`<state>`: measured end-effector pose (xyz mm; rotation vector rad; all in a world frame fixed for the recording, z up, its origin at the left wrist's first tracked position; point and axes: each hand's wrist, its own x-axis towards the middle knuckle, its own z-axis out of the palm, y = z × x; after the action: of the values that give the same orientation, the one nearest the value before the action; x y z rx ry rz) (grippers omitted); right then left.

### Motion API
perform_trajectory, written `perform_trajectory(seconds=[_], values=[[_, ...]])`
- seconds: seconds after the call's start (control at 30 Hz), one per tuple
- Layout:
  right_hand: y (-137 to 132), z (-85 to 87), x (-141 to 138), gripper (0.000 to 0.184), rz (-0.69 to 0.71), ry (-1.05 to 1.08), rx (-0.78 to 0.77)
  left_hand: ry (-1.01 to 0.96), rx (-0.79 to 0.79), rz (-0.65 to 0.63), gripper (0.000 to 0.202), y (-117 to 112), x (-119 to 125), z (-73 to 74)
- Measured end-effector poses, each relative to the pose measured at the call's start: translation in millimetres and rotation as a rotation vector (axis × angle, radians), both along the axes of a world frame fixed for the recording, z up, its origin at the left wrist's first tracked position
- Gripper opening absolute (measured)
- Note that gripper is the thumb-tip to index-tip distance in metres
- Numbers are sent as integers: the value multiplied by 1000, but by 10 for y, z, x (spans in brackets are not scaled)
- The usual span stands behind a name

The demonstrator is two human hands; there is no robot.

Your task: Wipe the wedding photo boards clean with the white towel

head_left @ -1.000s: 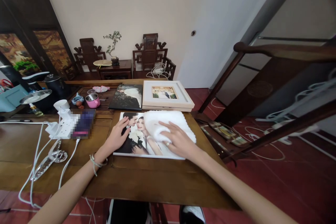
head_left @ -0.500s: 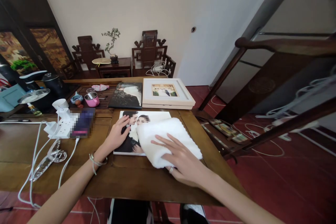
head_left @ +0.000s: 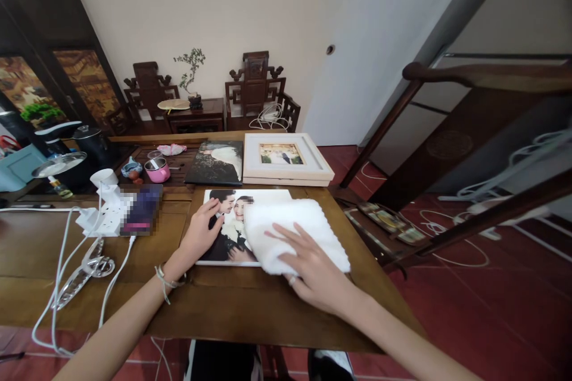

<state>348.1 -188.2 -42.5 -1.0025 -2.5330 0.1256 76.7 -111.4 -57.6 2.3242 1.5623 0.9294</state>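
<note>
A large wedding photo print [head_left: 226, 227] lies flat on the wooden table [head_left: 232, 303]. My left hand [head_left: 202, 233] rests open on its left edge, fingers spread, pinning it down. A folded white towel [head_left: 297, 233] covers the print's right half and hangs over its near edge. My right hand [head_left: 315, 269] lies flat on the towel's near part with fingers stretched out, pressing it onto the print.
Behind the print lie a dark photo print [head_left: 215, 162] and a white framed photo [head_left: 283, 158]. A white power strip [head_left: 103, 216] with cables, a pink cup [head_left: 157, 170] and kettles sit at left. Carved chairs stand by the wall; a dark wooden rail [head_left: 469, 131] crosses at right.
My right hand drew the towel toward me across the print, then slid it slightly right and back. My left hand stayed on the print's left edge.
</note>
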Motion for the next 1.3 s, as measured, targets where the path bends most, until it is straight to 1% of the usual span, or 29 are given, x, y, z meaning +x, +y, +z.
perform_trajectory(seconds=[0.07, 0.13, 0.2, 0.33, 0.4, 0.5, 0.63, 0.73, 0.8, 0.9, 0.97, 1.0, 1.07, 1.13, 1.2, 1.27, 1.3], values=[[-90, 42, -25, 30, 93, -9, -25, 18, 0, -24, 40, 3, -15, -7], [-40, 76, -2, 34, 112, -6, -60, 29, 7, -45, 42, 0, -30, -9], [119, 87, 57, 35, 60, 7, -70, 33, 14, -52, 43, -7, -41, -5], [459, 34, 174, 26, -88, 55, -13, 20, 8, -34, 41, -20, -42, 21], [528, -6, 198, 24, -129, 68, 1, 19, -7, -23, 41, -34, -33, 44], [535, -48, 199, 23, -144, 62, 5, 3, -30, 0, 40, -69, -14, 69], [497, -63, 175, 23, -146, 43, 17, -22, -66, -24, 46, -105, -15, 22], [361, -54, 107, 27, -117, 3, 30, -12, -87, -47, 50, -98, -38, -59], [188, -36, 28, 30, -50, -19, 35, -7, -83, -53, 47, -83, -52, -100], [-71, 17, -96, 29, 93, -45, 1, -12, -56, -56, 44, -69, -58, -115], [-132, 58, -139, 31, 162, -55, -32, -9, -45, -52, 44, -68, -55, -105], [-110, 74, -139, 33, 172, -51, -45, -3, -44, -52, 44, -68, -54, -99], [33, 84, -97, 37, 149, -24, -52, 8, -49, -56, 45, -70, -56, -92], [261, 67, -19, 37, 75, 5, -41, 1, -61, -64, 45, -70, -61, -95], [489, 34, 60, 34, -27, 24, -18, -9, -87, -69, 46, -72, -64, -103], [633, 1, 101, 29, -111, 33, 3, -5, -117, -64, 47, -75, -63, -107], [655, -11, 99, 28, -136, 34, 9, 1, -130, -59, 48, -78, -60, -107]])
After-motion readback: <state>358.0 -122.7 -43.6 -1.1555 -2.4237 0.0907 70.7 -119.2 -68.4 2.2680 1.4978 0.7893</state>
